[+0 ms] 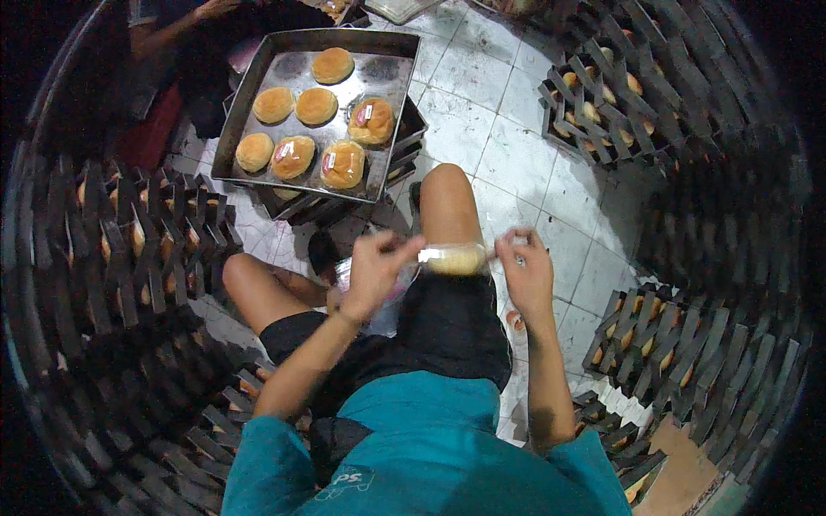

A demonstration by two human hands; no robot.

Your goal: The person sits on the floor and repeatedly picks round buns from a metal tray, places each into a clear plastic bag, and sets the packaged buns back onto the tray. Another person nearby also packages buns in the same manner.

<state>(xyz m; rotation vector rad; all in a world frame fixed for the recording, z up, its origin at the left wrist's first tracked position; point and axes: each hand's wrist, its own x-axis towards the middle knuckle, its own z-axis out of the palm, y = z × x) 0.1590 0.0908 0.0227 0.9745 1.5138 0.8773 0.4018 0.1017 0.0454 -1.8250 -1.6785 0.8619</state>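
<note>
A bun in a clear plastic bag (pixel 456 260) stretches level between my hands, above my thigh, blurred by motion. My left hand (pixel 374 273) pinches the bag's left end between thumb and finger. At the opposite end, the curled fingers of my right hand (pixel 527 273) pinch the other corner, somewhat smeared. Ahead of me, a deep metal tray (pixel 385 70) carries several round golden buns. Bare buns such as this one (pixel 316 106) lie toward its back and left; three bagged, labelled buns, including one near the front (pixel 343 164), lie along its front and right.
Under the tray stand more dark trays (pixel 411 129). Tall stacks of bread-filled trays surround me, on the left (pixel 146 241), far right (pixel 602 103) and near right (pixel 654 344). Clear plastic (pixel 383 318) lies by my left forearm. Another person's arm (pixel 176 30) shows at far left.
</note>
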